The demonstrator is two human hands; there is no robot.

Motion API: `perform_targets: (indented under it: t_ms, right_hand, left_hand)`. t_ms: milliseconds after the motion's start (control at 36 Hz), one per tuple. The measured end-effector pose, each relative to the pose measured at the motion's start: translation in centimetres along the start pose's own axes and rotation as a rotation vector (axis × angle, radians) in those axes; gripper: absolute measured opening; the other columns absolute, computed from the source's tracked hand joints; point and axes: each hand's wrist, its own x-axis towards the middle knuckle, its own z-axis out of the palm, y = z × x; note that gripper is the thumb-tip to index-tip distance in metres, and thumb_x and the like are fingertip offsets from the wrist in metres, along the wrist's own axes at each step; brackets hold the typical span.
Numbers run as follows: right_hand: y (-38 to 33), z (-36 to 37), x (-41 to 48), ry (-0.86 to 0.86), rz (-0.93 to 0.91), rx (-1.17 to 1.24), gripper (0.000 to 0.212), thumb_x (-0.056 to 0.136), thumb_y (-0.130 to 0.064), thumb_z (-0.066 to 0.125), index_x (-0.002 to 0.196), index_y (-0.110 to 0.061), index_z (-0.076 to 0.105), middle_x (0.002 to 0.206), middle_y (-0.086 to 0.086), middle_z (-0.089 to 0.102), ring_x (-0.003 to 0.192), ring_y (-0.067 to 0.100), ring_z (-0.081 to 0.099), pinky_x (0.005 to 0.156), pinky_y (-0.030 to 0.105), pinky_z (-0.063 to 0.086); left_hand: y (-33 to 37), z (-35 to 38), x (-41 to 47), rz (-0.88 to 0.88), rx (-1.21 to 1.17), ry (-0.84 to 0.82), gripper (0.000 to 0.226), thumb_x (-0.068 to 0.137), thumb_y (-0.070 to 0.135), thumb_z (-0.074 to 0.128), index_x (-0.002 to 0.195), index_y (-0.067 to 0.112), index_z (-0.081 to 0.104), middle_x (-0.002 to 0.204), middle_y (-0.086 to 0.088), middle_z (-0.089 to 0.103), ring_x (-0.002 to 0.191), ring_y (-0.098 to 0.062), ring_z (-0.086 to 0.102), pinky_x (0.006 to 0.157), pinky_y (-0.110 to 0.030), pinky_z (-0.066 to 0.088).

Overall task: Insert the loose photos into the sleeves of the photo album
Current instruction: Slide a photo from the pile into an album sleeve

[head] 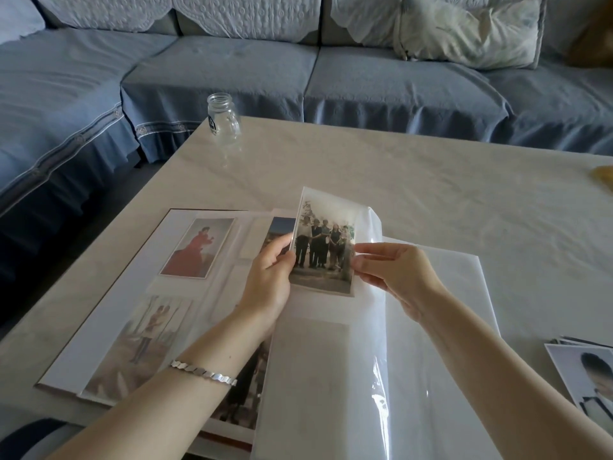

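head view: the person is holding a group photo (pixel 323 247) w/ both hands over the open photo album (pixel 109 313), which is lying flat on the worktop (pixel 398 180). the left hand (pixel 268 277) is pinching the photo's left edge, thumb on the front & fingers (pixel 282 250) curled behind. the right hand (pixel 394 273) is pinching the right edge btw thumb and forefinger, and its other fingers are bending loosely below. the photo is standing upright, tilted a bit, against a lifted sleeve page (pixel 331 376). its top part is looking hazy, as if under the clear film, but i cannot tell for sure. its bottom edge is showing sharp. the left album page is carrying a red dress photo (pixel 195 249) in a sleeve & another pic below it. a silver bracelet (pixel 204 372) is sitting on the left wrist. the loose photos (pixel 583 370) are lying in a small stack at the right edge of the worktop, near the album, not touching it. a glass jar (pixel 224 117) is standing upright near the far left corner. behind the worktop a blue sofa (pixel 232 68) is running across, w/ a pale pillow (pixel 464 31) leaning on its back.
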Motion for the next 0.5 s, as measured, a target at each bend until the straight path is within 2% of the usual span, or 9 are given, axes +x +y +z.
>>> perform_targets:
  t_ms: [111,278,389,444,500]
  right_hand:
    - [-0.1,-0.2,0.3,0.016,-0.042,-0.056,0.018,0.074,0.012,0.069,0.084,-0.004,0.069,0.064,0.005,0.066,0.051,0.006,0.064,0.054,0.013,0.051]
    - [0.0,0.4,0.2,0.001,-0.096,-0.102,0.019,0.074,0.009,0.072,0.089,-0.001,0.069,0.068,0.007,0.065,0.051,0.003,0.062,0.055,0.012,0.051]
    - [0.3,1.0,0.2,-0.032,-0.071,-0.08,0.016,0.078,0.007,0.068,0.091,-0.003,0.068,0.07,0.006,0.064,0.053,0.004,0.062,0.06,0.012,0.053]
    - [0.4,1.3,0.3,-0.049,-0.023,-0.064,0.014,0.083,0.007,0.062,0.093,-0.002,0.068,0.07,0.006,0.064,0.056,0.007,0.062,0.063,0.013,0.054]
    - [0.3,1.5,0.4,-0.07,0.043,-0.006,0.014,0.087,0.005,0.056,0.087,-0.003,0.068,0.069,0.008,0.063,0.06,0.013,0.06,0.064,0.017,0.055]
  left_hand:
    - [0.2,0.2,0.1,-0.016,-0.032,0.008,0.034,0.097,0.004,0.044,0.128,0.014,0.056,0.119,0.005,0.058,0.115,-0.01,0.052,0.103,-0.025,0.037]
    - [0.5,-0.1,-0.1,0.021,0.039,-0.005,0.036,0.1,0.006,0.038,0.132,0.013,0.052,0.115,0.012,0.052,0.115,-0.005,0.046,0.094,-0.016,0.032]
    - [0.6,-0.5,-0.1,-0.002,0.091,-0.038,0.04,0.101,0.013,0.038,0.141,0.011,0.04,0.134,0.007,0.045,0.125,-0.003,0.036,0.087,-0.004,0.023]
    - [0.5,-0.9,0.1,-0.012,0.101,-0.067,0.041,0.1,0.016,0.04,0.142,0.014,0.039,0.139,0.004,0.045,0.131,-0.007,0.037,0.095,-0.009,0.024]
    - [0.3,-1.3,0.4,0.002,0.142,-0.09,0.039,0.099,0.016,0.043,0.138,0.017,0.046,0.127,0.002,0.057,0.122,-0.012,0.049,0.105,-0.023,0.032]
